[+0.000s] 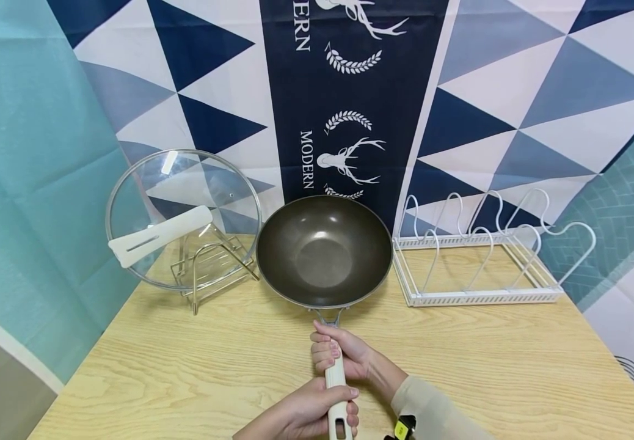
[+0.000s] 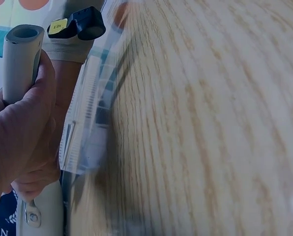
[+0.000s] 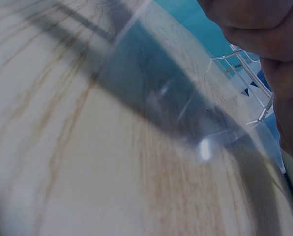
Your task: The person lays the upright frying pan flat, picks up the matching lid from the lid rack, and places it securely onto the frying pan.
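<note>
Both hands are wrapped around the long, pale handle (image 1: pixel 336 374) of a pan (image 1: pixel 324 253), one ahead of the other. The right hand (image 1: pixel 347 354) is the closer to the pan's bowl, its fingers curled tightly under the handle and its thumb lying along the top. The left hand (image 1: pixel 317 406) grips farther back, near the end with the slot, its thumb laid across the handle. A light sleeve (image 1: pixel 432 409) covers the right forearm, and a black device with a yellow label (image 1: pixel 404 426) sits near its wrist.

The pan points straight away from the person, over the far part of the bench (image 1: pixel 212 360), with its dark inside facing up; whether its base touches the wood, I cannot tell. Left of the pan, a large glass lid (image 1: pixel 185 180) with a flat white grip (image 1: pixel 160 235) leans in a small wire stand (image 1: pixel 195 281). Right of the pan is a white rack (image 1: pixel 476 297) with a row of curved wire dividers. Behind the pan hangs a cloth (image 1: pixel 223 67) with blue and white triangles and a dark deer-print strip; a teal sheet (image 1: pixel 25 153) covers the left side.
</note>
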Demonstrator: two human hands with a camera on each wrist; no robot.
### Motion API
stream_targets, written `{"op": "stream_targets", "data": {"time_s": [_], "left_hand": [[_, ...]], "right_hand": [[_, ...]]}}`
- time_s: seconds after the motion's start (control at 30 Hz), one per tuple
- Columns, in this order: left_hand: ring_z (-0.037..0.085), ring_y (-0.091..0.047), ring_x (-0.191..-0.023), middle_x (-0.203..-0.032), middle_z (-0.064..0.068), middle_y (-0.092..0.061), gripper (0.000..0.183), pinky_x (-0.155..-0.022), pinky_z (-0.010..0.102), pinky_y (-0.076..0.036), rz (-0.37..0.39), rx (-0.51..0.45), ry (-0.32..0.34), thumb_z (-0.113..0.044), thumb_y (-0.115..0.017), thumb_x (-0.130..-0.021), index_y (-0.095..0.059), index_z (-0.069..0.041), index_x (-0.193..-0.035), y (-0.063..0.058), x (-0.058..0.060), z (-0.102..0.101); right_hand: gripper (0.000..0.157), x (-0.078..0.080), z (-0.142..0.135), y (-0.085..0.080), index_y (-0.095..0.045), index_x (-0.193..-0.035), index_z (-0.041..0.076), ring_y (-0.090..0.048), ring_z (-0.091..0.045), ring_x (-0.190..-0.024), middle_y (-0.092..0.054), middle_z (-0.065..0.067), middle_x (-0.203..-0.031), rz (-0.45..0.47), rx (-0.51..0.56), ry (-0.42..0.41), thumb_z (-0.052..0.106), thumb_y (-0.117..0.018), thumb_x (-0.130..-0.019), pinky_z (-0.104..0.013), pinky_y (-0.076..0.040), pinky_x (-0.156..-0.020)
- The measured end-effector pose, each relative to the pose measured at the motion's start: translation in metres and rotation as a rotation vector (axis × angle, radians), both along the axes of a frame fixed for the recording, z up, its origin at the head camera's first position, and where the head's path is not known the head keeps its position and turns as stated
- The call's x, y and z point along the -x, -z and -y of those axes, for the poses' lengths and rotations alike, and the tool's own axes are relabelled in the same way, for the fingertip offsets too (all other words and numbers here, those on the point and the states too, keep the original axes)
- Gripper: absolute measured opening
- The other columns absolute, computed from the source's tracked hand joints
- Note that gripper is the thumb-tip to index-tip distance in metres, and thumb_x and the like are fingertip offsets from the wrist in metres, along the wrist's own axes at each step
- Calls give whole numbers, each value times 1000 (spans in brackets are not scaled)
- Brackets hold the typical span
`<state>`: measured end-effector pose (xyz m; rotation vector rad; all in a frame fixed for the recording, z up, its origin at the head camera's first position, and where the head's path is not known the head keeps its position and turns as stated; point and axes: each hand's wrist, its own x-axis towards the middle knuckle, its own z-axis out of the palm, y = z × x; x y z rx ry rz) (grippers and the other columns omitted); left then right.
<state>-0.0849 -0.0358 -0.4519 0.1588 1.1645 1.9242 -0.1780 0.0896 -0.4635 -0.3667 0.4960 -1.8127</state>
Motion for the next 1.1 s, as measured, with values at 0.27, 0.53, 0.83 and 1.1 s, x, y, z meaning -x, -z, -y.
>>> {"op": "stream_targets", "data": {"time_s": [0.27,0.53,0.83,1.1], "left_hand": [[3,-49,-67,-70,-6,-51,8,-71,19,-49,20,-5,4,-14,-50,-96,-45,-11,-92,-4,1,0],[3,-47,-68,-72,-6,-49,9,-71,19,-47,39,10,18,-16,-50,-97,-43,-11,-93,-7,2,0],[5,-47,-68,-72,-6,-49,10,-69,18,-46,26,39,36,-17,-49,-97,-44,-12,-90,-12,3,1],[5,-47,-69,-72,-5,-49,11,-71,19,-49,50,78,26,-18,-51,-97,-43,-11,-92,-16,5,6]], "right_hand": [[42,1,0,0,-34,-68,21,-31,2,-51,-20,12,-59,-8,-2,13,37,-24,-106,-10,-40,-56],[42,1,0,-2,-36,-69,21,-33,3,-51,-22,12,-60,11,-6,13,37,-25,-106,-10,-41,-56],[43,1,0,-3,-35,-67,21,-31,2,-51,-21,12,-60,51,16,-5,37,-25,-106,-10,-41,-56],[45,2,2,-6,-38,-65,19,-33,1,-51,-23,12,-58,125,7,5,37,-29,-105,-12,-40,-55]]}}
